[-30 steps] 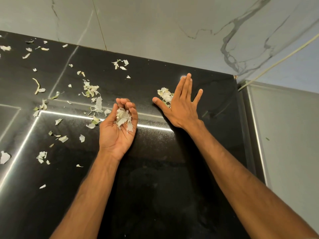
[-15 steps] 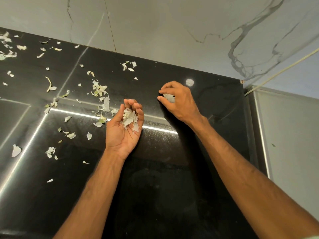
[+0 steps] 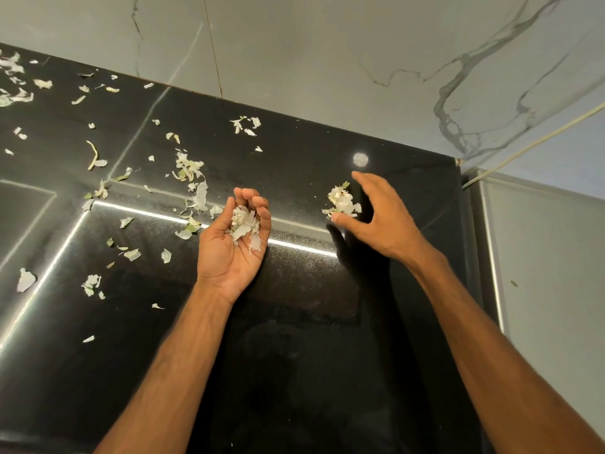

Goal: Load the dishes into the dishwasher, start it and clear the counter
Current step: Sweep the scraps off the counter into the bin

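While palm-up, left hand [image 3: 229, 253] grip snug round peel scraps [image 3: 244, 224]; right hand [image 3: 379, 221] grip apart beside pile [image 3: 340, 199].

The desk [image 3: 294, 339] meets the wall [image 3: 327, 60] along its rear edge. Over its left half lie loose scraps [image 3: 193, 178], thickest toward the rear left. The left hand [image 3: 229, 257] sits palm-up at centre, a clump of scraps [image 3: 244, 224] held in its curled fingers. To its right a small heap [image 3: 340, 201] lies on the desk, just left of the right hand [image 3: 383, 221], between its thumb and spread fingers. A panel [image 3: 550, 273] stands right of the desk, and a cord [image 3: 530, 145] runs along the wall above it.
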Available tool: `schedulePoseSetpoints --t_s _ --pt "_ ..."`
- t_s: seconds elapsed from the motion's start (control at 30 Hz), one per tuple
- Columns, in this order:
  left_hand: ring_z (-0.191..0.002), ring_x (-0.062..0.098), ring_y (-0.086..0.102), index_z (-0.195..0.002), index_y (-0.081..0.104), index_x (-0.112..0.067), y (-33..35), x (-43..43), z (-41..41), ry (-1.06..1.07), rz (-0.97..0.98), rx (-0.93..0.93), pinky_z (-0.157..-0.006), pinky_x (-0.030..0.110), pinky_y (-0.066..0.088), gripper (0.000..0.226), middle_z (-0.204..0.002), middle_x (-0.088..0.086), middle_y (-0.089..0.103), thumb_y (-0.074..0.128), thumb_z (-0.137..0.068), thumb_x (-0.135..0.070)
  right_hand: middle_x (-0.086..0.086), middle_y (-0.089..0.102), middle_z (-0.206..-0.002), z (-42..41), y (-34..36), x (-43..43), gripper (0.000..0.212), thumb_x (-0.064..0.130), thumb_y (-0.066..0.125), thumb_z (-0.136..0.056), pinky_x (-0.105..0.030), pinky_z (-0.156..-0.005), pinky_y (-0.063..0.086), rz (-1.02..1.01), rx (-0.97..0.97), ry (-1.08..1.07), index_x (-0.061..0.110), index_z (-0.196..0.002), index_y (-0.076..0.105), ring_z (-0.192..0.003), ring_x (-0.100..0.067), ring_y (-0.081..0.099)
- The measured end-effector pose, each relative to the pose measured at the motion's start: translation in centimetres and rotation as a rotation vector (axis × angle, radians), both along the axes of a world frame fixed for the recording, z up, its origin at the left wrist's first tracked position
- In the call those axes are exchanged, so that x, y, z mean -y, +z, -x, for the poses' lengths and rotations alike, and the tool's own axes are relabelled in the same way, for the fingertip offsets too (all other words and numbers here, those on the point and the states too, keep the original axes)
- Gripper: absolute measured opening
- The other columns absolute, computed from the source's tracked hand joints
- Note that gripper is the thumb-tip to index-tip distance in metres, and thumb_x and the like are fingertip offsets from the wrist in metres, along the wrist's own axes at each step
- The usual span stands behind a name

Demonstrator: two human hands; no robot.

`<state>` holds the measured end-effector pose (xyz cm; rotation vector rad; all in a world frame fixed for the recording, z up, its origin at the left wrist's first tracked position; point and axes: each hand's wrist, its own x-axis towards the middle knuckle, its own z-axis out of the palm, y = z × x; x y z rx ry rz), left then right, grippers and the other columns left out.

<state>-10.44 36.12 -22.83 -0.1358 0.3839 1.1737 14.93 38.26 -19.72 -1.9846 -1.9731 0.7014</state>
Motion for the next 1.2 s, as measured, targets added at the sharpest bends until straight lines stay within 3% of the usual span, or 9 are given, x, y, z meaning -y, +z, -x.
schedulePoseSetpoints --t_s 0.1,0.2,0.3,0.37,0.83,0.9,0.97,1.1,1.2 --pt "-0.101 0.017 0.063 -0.108 0.067 -0.009 0.0 0.0 0.0 0.005 0.001 -0.001 -0.093 0.03 0.054 0.035 -0.11 0.003 0.062 0.035 -0.112 -0.022 -0.004 0.013 -0.167 2.2 0.0 0.9 0.09 0.05 0.064 -0.094 -0.046 -0.124 0.019 0.054 0.119 0.066 0.023 -0.162 0.012 -0.154 -0.023 0.011" --pt "-0.101 0.017 0.064 -0.108 0.067 -0.009 0.1 0.1 0.0 0.001 -0.003 0.002 -0.093 0.03 0.055 0.035 -0.109 0.003 0.063 0.035 -0.112 -0.022 -0.013 0.017 -0.165 4.5 -0.2 1.4 0.069 0.032 0.056 -0.102 -0.046 -0.124 0.026 -0.031 0.263 0.092 0.016 -0.16 0.022 -0.153 -0.029 0.015" --pt "-0.1 0.017 0.064 -0.108 0.065 -0.01 0.2 0.1 0.0 -0.001 -0.011 -0.014 -0.092 0.029 0.055 0.034 -0.108 0.003 0.063 0.034 -0.112 -0.022 -0.016 0.03 -0.156 6.4 0.1 2.1 0.056 0.004 0.061 -0.095 -0.035 -0.102 0.05 -0.08 0.367 0.103 0.007 -0.147 0.04 -0.139 -0.03 0.037" --pt "-0.1 0.016 0.064 -0.107 0.065 -0.011 0.1 0.0 0.0 0.002 -0.01 -0.021 -0.091 0.029 0.055 0.033 -0.107 0.002 0.062 0.035 -0.111 -0.023 -0.015 0.041 -0.142 7.4 0.7 2.5 0.042 -0.006 0.058 -0.092 -0.029 -0.084 0.05 -0.1 0.402 0.064 0.003 -0.132 0.049 -0.12 -0.024 0.048" --pt "-0.095 0.018 0.069 -0.1 0.07 -0.009 0.0 0.0 -0.1 -0.008 -0.045 -0.065 -0.088 0.031 0.058 0.033 -0.103 0.004 0.067 0.041 -0.108 -0.023 -0.02 0.058 -0.118 9.9 2.5 1.5 0.016 -0.005 0.063 -0.094 -0.036 -0.087 0.054 -0.079 0.564 0.052 -0.002 -0.11 0.063 -0.106 -0.03 0.061" --pt "-0.096 0.019 0.069 -0.101 0.071 -0.008 -0.2 -0.1 -0.2 -0.007 -0.048 -0.086 -0.087 0.031 0.058 0.033 -0.105 0.006 0.068 0.043 -0.108 -0.023 -0.018 0.06 -0.106 9.6 2.5 1.1 0.012 -0.01 0.061 -0.091 -0.036 -0.079 0.053 -0.092 0.541 0.038 0.002 -0.093 0.063 -0.098 -0.033 0.064" --pt "-0.097 0.02 0.07 -0.102 0.074 -0.007 -0.2 0.0 -0.2 -0.004 -0.056 -0.118 -0.086 0.031 0.059 0.036 -0.106 0.007 0.069 0.043 -0.108 -0.024 -0.012 0.063 -0.089 8.6 2.4 0.1 0.022 -0.013 0.058 -0.085 -0.037 -0.072 0.054 -0.087 0.381 -0.078 0.006 -0.076 0.063 -0.088 -0.036 0.066" --pt "-0.098 0.022 0.071 -0.105 0.074 -0.004 -0.3 0.1 -0.4 0.01 -0.063 -0.146 -0.086 0.032 0.059 0.039 -0.109 0.011 0.071 0.042 -0.108 -0.026 0.0 0.077 -0.082 7.2 4.2 -0.9 0.019 0.004 0.08 -0.082 -0.026 -0.071 0.062 0.037 -0.262 -0.326 0.022 -0.086 0.082 -0.082 -0.016 0.075" --pt "-0.098 0.024 0.071 -0.105 0.074 -0.004 -0.5 0.0 -0.3 0.024 -0.058 -0.14 -0.086 0.033 0.06 0.04 -0.11 0.012 0.071 0.042 -0.108 -0.027 -0.003 0.079 -0.087 8.2 6.6 0.8 0.018 0.003 0.08 -0.083 -0.024 -0.073 0.061 0.114 -0.71 -0.351 0.014 -0.097 0.081 -0.086 -0.016 0.077"
